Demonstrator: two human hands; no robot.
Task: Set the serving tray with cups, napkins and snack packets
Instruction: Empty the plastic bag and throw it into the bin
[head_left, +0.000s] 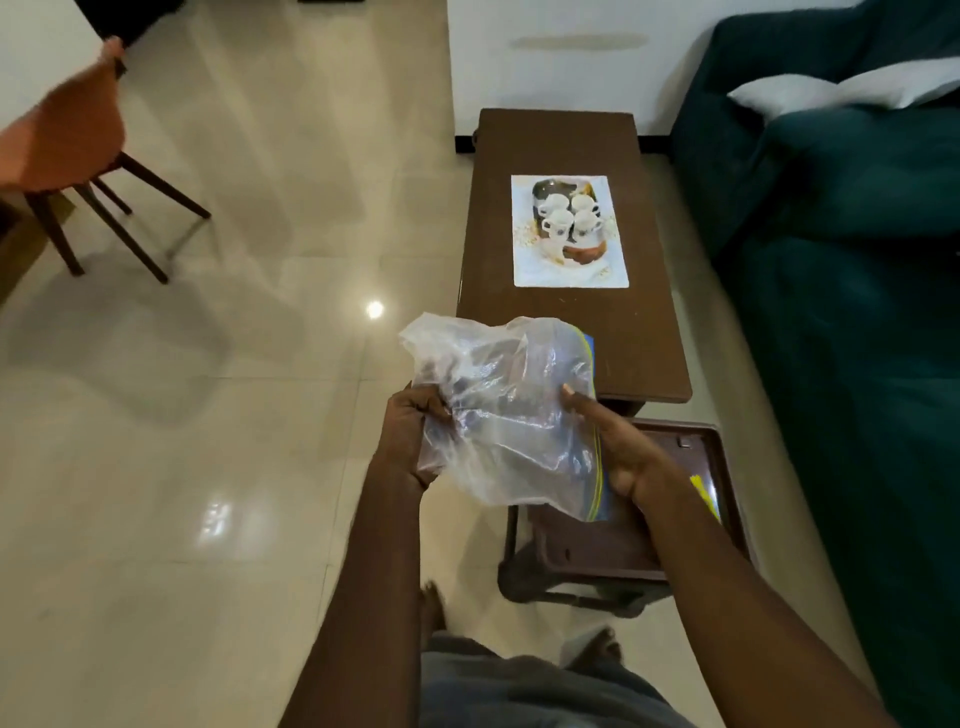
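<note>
A clear plastic zip bag (506, 410) with a blue and yellow seal strip hangs between both hands in front of me. My left hand (410, 436) grips its crumpled left side. My right hand (618, 447) holds the seal edge on the right. Farther off, a serving tray (567, 218) sits on a white patterned mat (571, 270) on a long brown table (571, 322). Several white cups (569, 215) stand together on the tray. A brown item lies at the tray's near end; I cannot tell what it is.
A dark brown stool (597, 551) stands under my right forearm, with a yellow item (704, 491) on it. A teal sofa (852, 260) with a white pillow runs along the right. An orange chair (72, 150) stands at the far left on the glossy tiled floor.
</note>
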